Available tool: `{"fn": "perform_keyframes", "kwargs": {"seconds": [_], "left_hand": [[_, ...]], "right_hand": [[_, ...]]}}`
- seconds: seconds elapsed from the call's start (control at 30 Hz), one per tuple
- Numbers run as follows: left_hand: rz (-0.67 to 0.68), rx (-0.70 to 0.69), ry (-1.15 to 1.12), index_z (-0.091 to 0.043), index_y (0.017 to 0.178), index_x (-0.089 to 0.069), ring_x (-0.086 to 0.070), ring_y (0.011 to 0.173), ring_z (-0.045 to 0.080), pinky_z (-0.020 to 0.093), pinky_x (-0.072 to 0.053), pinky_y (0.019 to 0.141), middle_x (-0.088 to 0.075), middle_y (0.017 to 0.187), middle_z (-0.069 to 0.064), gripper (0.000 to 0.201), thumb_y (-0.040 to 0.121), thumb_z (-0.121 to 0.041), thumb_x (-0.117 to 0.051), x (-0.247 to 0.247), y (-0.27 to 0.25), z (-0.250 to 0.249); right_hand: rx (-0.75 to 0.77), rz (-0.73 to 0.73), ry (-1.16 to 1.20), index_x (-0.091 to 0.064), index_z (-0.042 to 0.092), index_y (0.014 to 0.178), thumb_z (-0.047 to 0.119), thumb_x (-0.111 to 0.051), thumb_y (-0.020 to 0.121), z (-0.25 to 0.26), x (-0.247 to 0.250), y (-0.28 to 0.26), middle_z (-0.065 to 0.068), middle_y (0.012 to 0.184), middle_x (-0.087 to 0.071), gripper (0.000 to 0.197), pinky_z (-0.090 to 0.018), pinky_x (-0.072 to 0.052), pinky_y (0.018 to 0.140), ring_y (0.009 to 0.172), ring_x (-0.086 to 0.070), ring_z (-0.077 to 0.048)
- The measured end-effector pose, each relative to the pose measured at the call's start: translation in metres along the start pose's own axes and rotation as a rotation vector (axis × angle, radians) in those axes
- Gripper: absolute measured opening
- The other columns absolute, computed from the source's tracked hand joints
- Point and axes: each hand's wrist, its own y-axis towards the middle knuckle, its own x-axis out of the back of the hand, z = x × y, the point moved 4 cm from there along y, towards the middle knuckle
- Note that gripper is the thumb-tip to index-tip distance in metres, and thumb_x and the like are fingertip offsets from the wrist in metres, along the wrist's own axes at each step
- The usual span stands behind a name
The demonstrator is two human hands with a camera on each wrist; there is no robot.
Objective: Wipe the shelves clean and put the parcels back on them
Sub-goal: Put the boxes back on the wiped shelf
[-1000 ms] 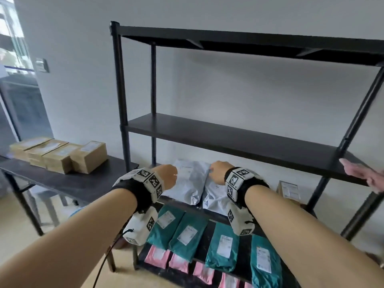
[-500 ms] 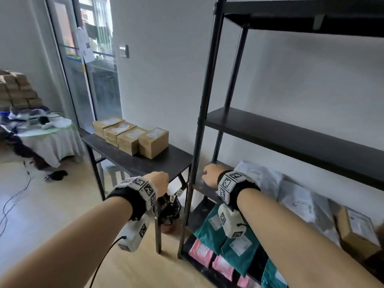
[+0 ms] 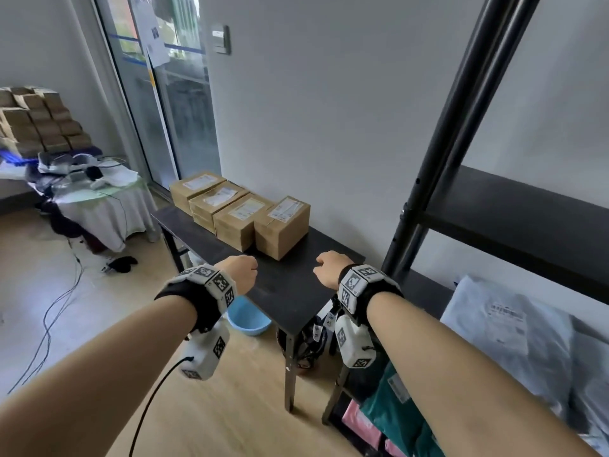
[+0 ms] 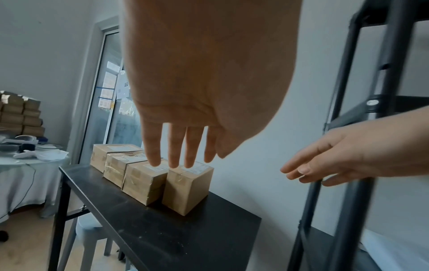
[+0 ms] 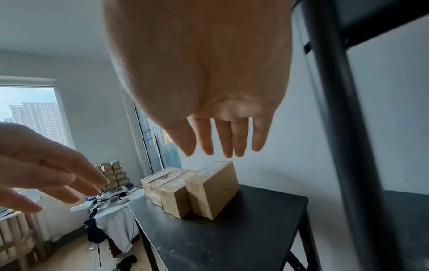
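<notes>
Several brown cardboard parcels stand in a row on a black side table (image 3: 283, 291), the nearest one (image 3: 281, 227) at the right end. My left hand (image 3: 242, 270) and right hand (image 3: 328, 268) hover empty above the table's near end, short of that parcel. The wrist views show the fingers of both hands straight and spread: left hand (image 4: 178, 146), right hand (image 5: 223, 139). The black shelf rack (image 3: 438, 166) stands on the right, its middle shelf (image 3: 527, 209) bare. Grey mailer bags (image 3: 514, 328) lie on a lower shelf, teal and pink ones (image 3: 395, 410) below.
A blue basin (image 3: 247, 316) sits on the wooden floor under the side table. Cables (image 3: 56, 311) trail across the floor at left. A cloth-covered table (image 3: 105, 209) with clutter and a stack of small boxes (image 3: 36, 120) stand at the far left by a glass door.
The view has swung left from the shelf rack to the side table. Both hands left the grey mailers on the lower shelf and now reach toward the cardboard parcels.
</notes>
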Motion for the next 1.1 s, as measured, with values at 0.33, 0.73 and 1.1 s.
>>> {"fn": "perform_keyframes", "kwargs": {"seconds": [0.33,0.73,1.1], "left_hand": [[0.011,-0.038,-0.082,-0.012,0.133,-0.049,-0.050,0.123,0.025,0.030,-0.039,0.102,-0.053,0.134,0.009,0.038,0.099,-0.016,-0.034,0.021,0.164,0.082],[0.248,-0.172,-0.320,-0.013,0.140,-0.042,-0.049,0.124,0.025,0.031,-0.040,0.097,-0.049,0.139,0.010,0.042,0.097,-0.015,-0.043,0.023,0.347,0.098],[0.354,-0.095,-0.482,-0.007,0.145,-0.031,-0.044,0.129,0.028,0.036,-0.036,0.105,-0.043,0.143,0.014,0.051,0.097,-0.019,-0.045,-0.011,0.423,0.091]], "right_hand": [[-0.036,-0.038,0.259,-0.033,0.015,0.147,0.027,-0.043,0.099,0.052,-0.018,0.140,-0.006,0.151,-0.037,0.050,-0.032,-0.034,0.107,0.134,-0.040,-0.026],[-0.339,-0.056,0.583,-0.020,0.015,0.151,0.025,-0.048,0.099,0.071,-0.039,0.277,-0.011,0.150,-0.036,0.060,-0.033,-0.033,0.108,0.136,-0.039,-0.026],[-0.412,-0.133,1.072,-0.010,0.021,0.154,0.011,-0.051,0.097,0.057,-0.060,0.339,-0.002,0.152,-0.034,0.070,-0.033,-0.028,0.114,0.140,-0.033,-0.021]]}}
